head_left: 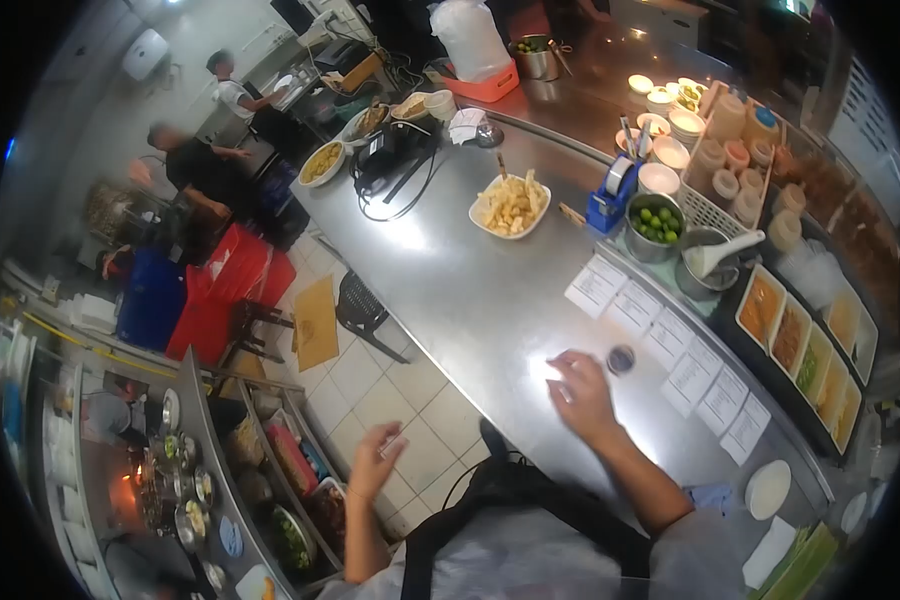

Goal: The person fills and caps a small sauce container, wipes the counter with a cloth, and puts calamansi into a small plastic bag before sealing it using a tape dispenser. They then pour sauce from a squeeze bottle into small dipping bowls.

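Note:
Over the steel counter (470,300), my right hand (580,395) hovers with its fingers apart and nothing between them. Just to its right stands a small dark sauce cup (621,360). My left hand (375,460) is raised over the tiled floor, left of the counter edge, fingers apart and holding nothing. A white bowl of fries (511,205) rests farther up the counter. Several printed paper slips (634,305) lie in a row beyond the sauce cup. A blue tape dispenser (610,195) stands next to a metal pot of green limes (655,222).
A food tray (798,350) and squeeze bottles (730,115) line the right side. Bowls, a black device (378,155) and cables occupy the far counter end. Two people (195,165) work at the back left. Pans (188,520) and flames are at lower left.

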Available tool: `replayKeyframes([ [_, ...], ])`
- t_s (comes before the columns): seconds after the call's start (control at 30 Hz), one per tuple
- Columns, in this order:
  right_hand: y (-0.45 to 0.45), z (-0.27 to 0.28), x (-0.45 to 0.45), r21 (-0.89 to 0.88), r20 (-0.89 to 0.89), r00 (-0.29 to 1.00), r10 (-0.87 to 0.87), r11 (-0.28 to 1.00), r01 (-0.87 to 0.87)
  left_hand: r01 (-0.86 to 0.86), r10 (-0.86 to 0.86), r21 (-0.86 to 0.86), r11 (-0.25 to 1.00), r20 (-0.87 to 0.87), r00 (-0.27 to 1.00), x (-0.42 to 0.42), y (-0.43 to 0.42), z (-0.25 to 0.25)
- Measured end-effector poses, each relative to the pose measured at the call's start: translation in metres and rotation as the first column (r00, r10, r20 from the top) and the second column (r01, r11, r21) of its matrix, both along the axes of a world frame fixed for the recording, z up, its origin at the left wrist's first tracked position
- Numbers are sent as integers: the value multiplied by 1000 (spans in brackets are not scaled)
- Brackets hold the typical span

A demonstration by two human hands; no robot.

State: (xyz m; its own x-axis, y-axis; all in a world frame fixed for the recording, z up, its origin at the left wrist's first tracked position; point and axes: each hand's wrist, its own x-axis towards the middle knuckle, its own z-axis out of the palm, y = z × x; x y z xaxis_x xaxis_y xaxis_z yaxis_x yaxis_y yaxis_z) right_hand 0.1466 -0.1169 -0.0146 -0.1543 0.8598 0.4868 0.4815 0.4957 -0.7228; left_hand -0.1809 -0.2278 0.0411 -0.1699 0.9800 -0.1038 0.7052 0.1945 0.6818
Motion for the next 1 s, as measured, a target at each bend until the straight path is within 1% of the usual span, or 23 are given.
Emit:
replayKeyframes([
  [0.03,7,-7,-18,-148,-174,982,72,984,-99,74,-68,92,993,-61,996,-25,32,-2],
  [0.07,14,-10,-32,-240,-185,979,83,962,-127,155,-133,177,972,-129,983,-47,66,-2],
  [0.1,21,-12,-46,-329,-199,976,85,932,-149,122,-113,209,970,-54,992,-66,102,-1],
  [0.13,30,-18,-58,-321,-194,979,64,939,-125,94,-103,244,965,23,994,-81,147,3],
  [0.2,47,-30,-83,-265,104,994,-41,962,67,195,-198,271,943,-16,980,-107,243,15],
  [0.23,55,-35,-98,-249,120,990,-78,963,106,260,-239,354,898,-103,965,-118,296,12],
  [0.3,72,-40,-128,-319,435,885,-166,890,324,335,-323,479,812,-110,940,-124,398,12],
  [0.33,83,-34,-147,-310,458,869,-188,882,354,362,-363,508,782,-101,926,-129,449,1],
  [0.4,113,-20,-185,-530,608,780,-146,658,536,423,-416,615,665,-165,894,-122,542,-7],
  [0.43,125,-20,-199,-516,627,763,-156,652,557,455,-477,627,632,-149,866,-114,583,2],
  [0.5,148,-30,-220,-617,675,728,-118,452,645,438,-482,664,606,-131,866,-96,660,15],
  [0.53,156,-42,-224,-653,675,730,-104,376,658,434,-513,538,723,-3,858,-83,684,45],
  [0.57,163,-35,-228,-645,685,719,-118,363,673,482,-572,691,538,-120,811,-81,740,35],
  [0.6,167,-23,-231,-653,695,714,-82,343,675,504,-542,663,553,-173,823,-72,771,53],
  [0.63,172,-17,-232,-661,704,709,-45,323,677,508,-484,774,379,-302,821,-63,806,62],
  [0.67,171,-23,-232,-652,714,698,-55,309,692,527,-421,722,449,-350,837,-53,826,83],
  [0.73,158,-57,-232,-566,748,650,-135,382,731,579,-340,682,447,-469,815,-41,865,111],
  [0.77,151,-76,-232,-531,760,628,-167,397,748,629,-344,481,610,-554,758,-34,883,129],
  [0.83,141,-114,-229,-222,873,413,-262,540,812,686,-280,372,625,-714,642,-24,933,132],
  [0.87,145,-98,-232,-279,833,470,-291,513,812,616,-249,384,688,-673,697,-16,943,139],
  [0.9,144,-92,-233,-272,835,450,-316,474,838,657,-249,367,659,-718,651,-12,967,139],
  [0.97,145,-84,-234,-241,846,450,-284,549,800,636,-281,481,604,-618,735,-1,991,147],
  [1.0,145,-77,-238,-239,845,437,-307,514,824,649,-293,438,622,-638,712,4,996,152],
])
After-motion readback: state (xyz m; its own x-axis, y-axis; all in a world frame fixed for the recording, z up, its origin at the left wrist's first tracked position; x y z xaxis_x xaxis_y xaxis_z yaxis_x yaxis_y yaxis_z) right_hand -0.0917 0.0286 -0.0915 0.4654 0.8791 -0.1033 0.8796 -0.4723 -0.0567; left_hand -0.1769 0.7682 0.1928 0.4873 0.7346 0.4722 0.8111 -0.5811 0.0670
